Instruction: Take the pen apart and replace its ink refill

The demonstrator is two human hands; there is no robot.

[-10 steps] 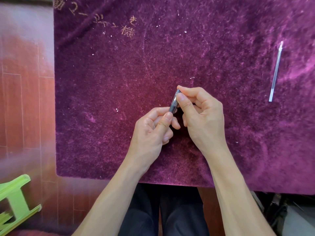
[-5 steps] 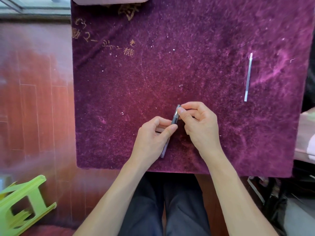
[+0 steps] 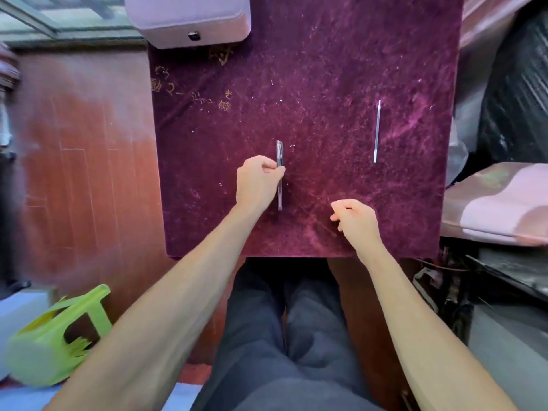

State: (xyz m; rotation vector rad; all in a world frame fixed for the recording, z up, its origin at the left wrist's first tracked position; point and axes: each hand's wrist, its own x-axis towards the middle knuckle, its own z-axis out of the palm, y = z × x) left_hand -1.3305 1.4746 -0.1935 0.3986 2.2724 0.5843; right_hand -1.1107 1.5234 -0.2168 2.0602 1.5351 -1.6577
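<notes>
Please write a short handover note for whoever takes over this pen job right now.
Left hand: pinching the pen, which lies on the cloth pointing away from the person.
Right hand: loosely curled over the cloth near the front edge, apart from the pen; whether it holds a small part cannot be told.
Refill: lying alone on the cloth, right of the pen, beyond the right hand.
Done: cannot be judged from this view; the pen looks whole.
Left: possibly opening the pen, swapping refills and closing it.
</notes>
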